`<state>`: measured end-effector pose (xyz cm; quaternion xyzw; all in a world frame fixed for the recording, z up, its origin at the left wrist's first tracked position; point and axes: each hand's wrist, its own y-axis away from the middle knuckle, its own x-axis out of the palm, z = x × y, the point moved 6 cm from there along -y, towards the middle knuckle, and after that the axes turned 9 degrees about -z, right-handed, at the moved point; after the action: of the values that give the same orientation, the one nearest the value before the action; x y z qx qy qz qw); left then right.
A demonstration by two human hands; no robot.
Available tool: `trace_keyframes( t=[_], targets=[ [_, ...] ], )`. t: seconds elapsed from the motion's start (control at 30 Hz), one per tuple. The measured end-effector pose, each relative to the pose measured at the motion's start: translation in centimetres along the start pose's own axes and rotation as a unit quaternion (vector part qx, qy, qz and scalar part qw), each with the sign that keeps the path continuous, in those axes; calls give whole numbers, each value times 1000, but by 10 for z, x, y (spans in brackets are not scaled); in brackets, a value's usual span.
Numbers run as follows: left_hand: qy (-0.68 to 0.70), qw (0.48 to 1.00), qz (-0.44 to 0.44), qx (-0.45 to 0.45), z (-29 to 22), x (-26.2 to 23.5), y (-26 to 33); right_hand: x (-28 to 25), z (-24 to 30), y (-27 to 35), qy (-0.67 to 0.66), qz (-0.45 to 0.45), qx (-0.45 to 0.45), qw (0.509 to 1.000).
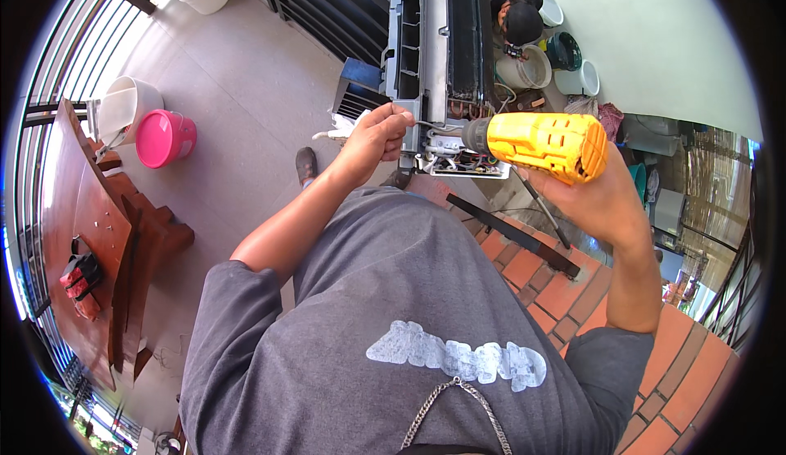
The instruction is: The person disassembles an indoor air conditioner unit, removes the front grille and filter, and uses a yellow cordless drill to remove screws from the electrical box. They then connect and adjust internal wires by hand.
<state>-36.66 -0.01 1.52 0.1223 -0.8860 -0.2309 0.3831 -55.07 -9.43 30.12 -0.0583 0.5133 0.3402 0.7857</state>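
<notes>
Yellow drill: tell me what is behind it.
Behind the yellow drill, held in the right hand, the end of the dismantled air-conditioner unit shows white parts and wires. The drill's nose covers the spot it points at, so the bit's tip cannot be seen.

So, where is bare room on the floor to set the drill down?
The wide patch of grey floor between the pink bucket and the dismantled air-conditioner unit is bare. It is crowded on the other side of the unit, with basins around a crouching person. The right hand holds the yellow drill.
</notes>
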Motion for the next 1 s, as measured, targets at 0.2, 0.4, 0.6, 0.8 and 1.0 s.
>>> trace_keyframes(
  t=[0.2,0.4,0.6,0.8,1.0],
  targets=[
    [12,997,28,-71,2,-10,3,-1,6,3,20,-7,3,1000],
    [-1,996,47,-81,-1,-16,6,2,13,19,-7,-65,61,996],
    [-48,992,68,-100,-8,-18,5,-2,-1,62,-1,-142,110,984],
    [-81,990,65,-99,-6,13,16,-12,-44,129,-160,-175,220,946],
    [58,989,111,-81,10,30,55,27,-106,137,-248,-144,122,950]
  ],
)
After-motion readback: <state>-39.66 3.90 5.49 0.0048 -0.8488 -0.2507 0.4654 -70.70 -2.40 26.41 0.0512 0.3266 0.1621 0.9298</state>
